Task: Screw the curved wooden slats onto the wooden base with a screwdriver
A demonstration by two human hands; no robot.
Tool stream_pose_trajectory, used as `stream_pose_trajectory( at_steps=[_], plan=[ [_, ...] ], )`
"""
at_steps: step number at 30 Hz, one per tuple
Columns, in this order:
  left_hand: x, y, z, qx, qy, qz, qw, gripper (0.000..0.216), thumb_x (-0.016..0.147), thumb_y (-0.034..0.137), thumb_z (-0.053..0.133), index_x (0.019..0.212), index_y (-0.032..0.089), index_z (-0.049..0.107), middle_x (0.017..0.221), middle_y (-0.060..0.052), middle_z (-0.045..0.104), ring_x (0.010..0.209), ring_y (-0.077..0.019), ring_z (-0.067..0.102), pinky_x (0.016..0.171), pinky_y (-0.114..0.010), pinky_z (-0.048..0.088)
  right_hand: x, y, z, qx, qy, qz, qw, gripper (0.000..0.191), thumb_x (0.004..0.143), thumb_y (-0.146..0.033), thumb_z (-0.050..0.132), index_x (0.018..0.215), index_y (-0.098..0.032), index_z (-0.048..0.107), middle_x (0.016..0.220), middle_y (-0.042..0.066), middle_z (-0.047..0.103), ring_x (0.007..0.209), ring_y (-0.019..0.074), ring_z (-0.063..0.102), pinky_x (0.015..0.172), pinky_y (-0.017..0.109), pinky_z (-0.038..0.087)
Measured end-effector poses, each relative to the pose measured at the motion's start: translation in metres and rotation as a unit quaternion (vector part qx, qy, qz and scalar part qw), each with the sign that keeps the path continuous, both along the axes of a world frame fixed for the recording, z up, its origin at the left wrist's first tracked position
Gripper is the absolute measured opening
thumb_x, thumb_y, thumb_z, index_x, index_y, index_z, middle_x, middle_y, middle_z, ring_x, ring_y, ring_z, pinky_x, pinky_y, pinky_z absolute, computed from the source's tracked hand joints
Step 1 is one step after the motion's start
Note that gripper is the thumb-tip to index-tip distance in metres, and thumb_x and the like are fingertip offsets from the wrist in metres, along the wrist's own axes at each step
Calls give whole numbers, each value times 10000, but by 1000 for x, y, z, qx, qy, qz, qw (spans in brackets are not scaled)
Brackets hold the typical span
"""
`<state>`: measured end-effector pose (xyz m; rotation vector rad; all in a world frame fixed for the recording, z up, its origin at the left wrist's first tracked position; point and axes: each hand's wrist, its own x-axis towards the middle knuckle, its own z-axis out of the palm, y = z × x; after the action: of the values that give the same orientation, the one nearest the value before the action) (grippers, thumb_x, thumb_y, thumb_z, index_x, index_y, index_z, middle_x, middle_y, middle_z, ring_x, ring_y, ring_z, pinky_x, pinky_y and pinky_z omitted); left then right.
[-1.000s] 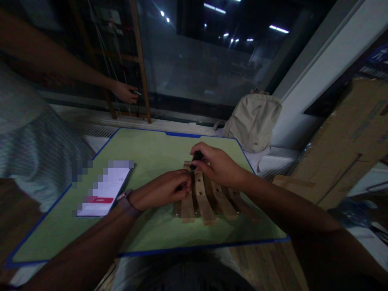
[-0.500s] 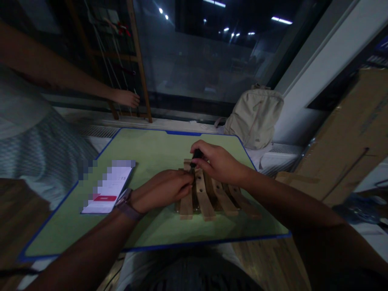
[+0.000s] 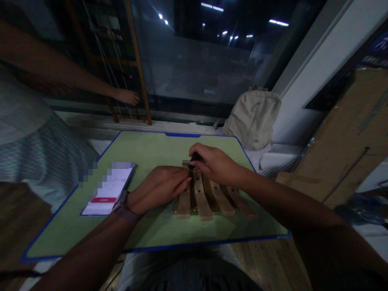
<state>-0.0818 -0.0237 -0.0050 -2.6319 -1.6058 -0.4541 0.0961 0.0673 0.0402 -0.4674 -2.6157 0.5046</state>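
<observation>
Where the wooden slats (image 3: pixel 203 206) are set side by side on the green board (image 3: pixel 145 149), a black handle (image 3: pixel 195 158) is held from above by the right hand (image 3: pixel 220 165), its fingers curled narrowly round it, a grip that seems suited to pressing and turning. Just beside the handle's lower end, over the leftmost slats, the fingers of the left hand (image 3: pixel 162 186) are gathered close together, perhaps so that the work is steadied there; whether anything is pinched cannot be told, as the tips are partly hidden. Well to the left, a lit phone (image 3: pixel 107 192) is placed face up, probably so that its clock can be read. Compared with half a second earlier, the left thumb appears to be raised nearer the handle, and the clock's last digits are changed from 15 to 16. Handle and slats are left in nearly the same places.
</observation>
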Motion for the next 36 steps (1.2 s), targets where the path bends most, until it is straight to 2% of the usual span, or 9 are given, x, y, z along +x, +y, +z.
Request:
stream_pose_trajectory(
  at_steps=[4,7,13,18,23,27,30,33,36],
  plan=[
    [-19,5,-1,-44,14,112,993,211,929,298,423,845,175,573,768,-50,631,691,-189,607,620,-276,418,0,-1,1,-8,3,11,1000,137,853,-134,528,965,-193,474,917,41,599,792,148,542,707,272,403],
    [-31,14,-15,-84,9,170,982,156,888,230,449,832,165,579,826,-76,654,724,-202,624,634,-285,423,0,-2,2,-26,7,35,999,148,857,-118,522,978,-193,479,939,42,602,813,144,556,722,272,418],
    [-40,23,-51,-116,-32,157,980,174,834,126,448,817,148,620,845,-96,681,752,-198,635,684,-288,444,-1,-3,6,-35,-21,45,998,152,859,-106,514,984,-188,491,937,45,606,847,151,573,749,282,436],
    [-40,25,-59,-105,-59,147,982,212,840,121,422,873,135,631,900,-111,676,800,-207,626,730,-304,453,-3,-2,12,-33,-44,77,996,169,855,-87,506,1000,-174,513,964,57,623,895,159,580,782,295,447],
    [-41,29,-63,-95,-84,135,983,187,844,143,446,814,130,630,852,-98,645,803,-201,597,752,-304,449,-3,4,19,-25,-97,121,988,215,859,-73,489,1041,-178,532,1013,61,634,934,159,581,811,296,446],
    [-44,30,-61,-82,-106,134,982,179,861,144,450,856,125,627,871,-91,615,799,-191,584,755,-302,454,-6,10,24,10,-86,114,990,202,867,-106,504,1056,-156,551,1025,90,638,957,173,584,828,297,439],
    [-41,23,-48,-29,-159,143,976,199,916,197,416,952,125,598,964,-101,589,909,-208,567,822,-333,454,-10,7,29,62,-115,100,986,147,869,-196,551,999,-143,596,969,91,655,912,179,594,786,282,427],
    [-33,8,-33,29,-271,90,958,224,944,293,432,910,151,602,937,-74,570,941,-201,551,864,-343,453,-19,-3,36,128,-199,19,971,159,855,-299,577,897,-152,621,804,64,670,750,179,599,620,267,367],
    [-26,-3,-31,-13,-288,34,957,226,915,358,517,1016,203,646,1101,-82,531,1103,-221,505,967,-376,429,-27,-12,39,199,-259,-60,943,224,882,-352,511,880,-160,626,728,72,669,680,204,600,541,278,277]
  ],
)
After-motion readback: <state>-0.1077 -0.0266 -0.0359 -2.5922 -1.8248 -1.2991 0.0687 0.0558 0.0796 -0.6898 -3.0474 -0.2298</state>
